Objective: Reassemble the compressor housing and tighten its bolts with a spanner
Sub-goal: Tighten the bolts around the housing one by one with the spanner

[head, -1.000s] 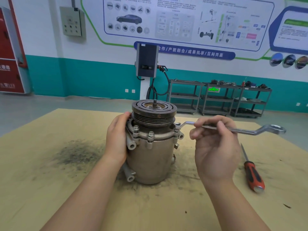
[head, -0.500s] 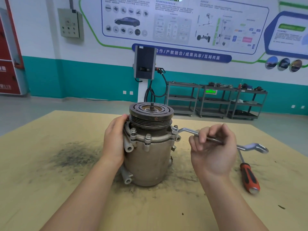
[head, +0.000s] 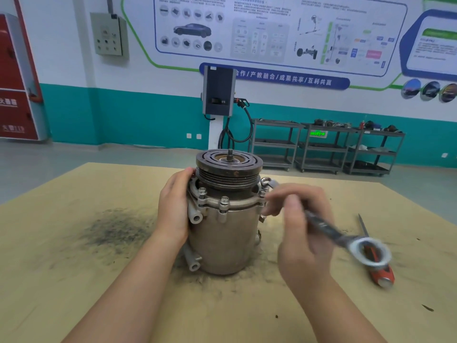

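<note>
Tightening is the step in hand, as I judge it: the compressor (head: 222, 219) stands upright near the middle of the worktop (head: 74, 280), pulley end up, with its flange bolts (head: 224, 201) seated around the joint between cover and body. My left hand (head: 173, 206) wraps the left side of the housing, fingers curled round the flange to steady it. My right hand (head: 304, 229) grips the shank of the ring spanner (head: 321, 225), one ring sitting on a bolt at the right rear of the flange, the other ring hanging out toward the worktop's right edge above the red-handled screwdriver (head: 378, 273).

Next, I reckon the stroke needs the far ring kept square on that bolt head while the left hand resists the twist, then a reseat for another bite or a shift to the neighbouring bolt.

Motion blur smears the right hand and the near ring, so I cannot tell exactly how the fingers lie. The engaged bolt is mostly hidden behind the ring, the rear bolts sit behind the pulley, and how tight any bolt is cannot be read.
</note>
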